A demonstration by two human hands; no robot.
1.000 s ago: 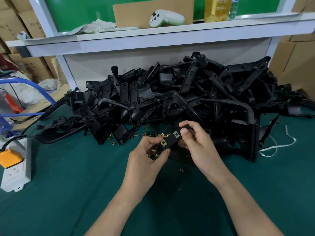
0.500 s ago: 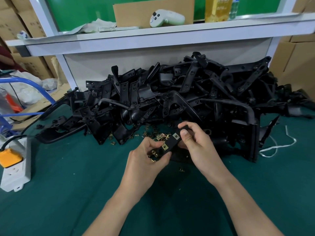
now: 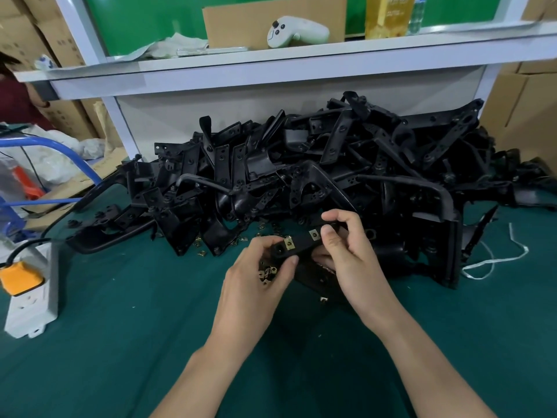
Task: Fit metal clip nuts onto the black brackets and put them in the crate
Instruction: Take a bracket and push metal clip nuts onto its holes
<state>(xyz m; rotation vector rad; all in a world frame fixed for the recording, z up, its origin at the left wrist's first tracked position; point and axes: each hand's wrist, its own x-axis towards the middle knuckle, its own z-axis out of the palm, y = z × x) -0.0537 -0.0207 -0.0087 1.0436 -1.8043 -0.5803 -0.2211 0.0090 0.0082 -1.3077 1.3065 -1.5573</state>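
I have one black bracket (image 3: 301, 248) lifted off the green counter (image 3: 120, 327), near me and just in front of the pile of brackets (image 3: 346, 176) heaped against the far panel. I hold it by its two ends so that its flat face is turned up toward me and the middle is left bare for fitting. Two brass clip nuts (image 3: 288, 243) sit on that face, one by the left end and the other nearer the right. Whether they are pushed fully home I cannot tell.

My left hand (image 3: 256, 285) is curled. Its thumb presses the near edge of the bracket's left end against the fingers behind. In the hollow of the palm I carry a small clutch of spare clip nuts (image 3: 267, 271), kept there, I judge, so that I need not reach down for each one.

My right hand (image 3: 355, 260) pinches the bracket's right end between thumb and forefinger, with the other fingers bent beneath it. The thumb tip lies right beside the right-hand nut, so I take it that I am seating or checking that one.

More loose clip nuts (image 3: 199, 252) lie scattered on the counter at the near foot of the pile, within easy reach.

The crate is not in view, so I cannot say where this bracket will go. A white power strip (image 3: 30, 300) with an orange plug lies at the counter's left edge, well apart from my hands.
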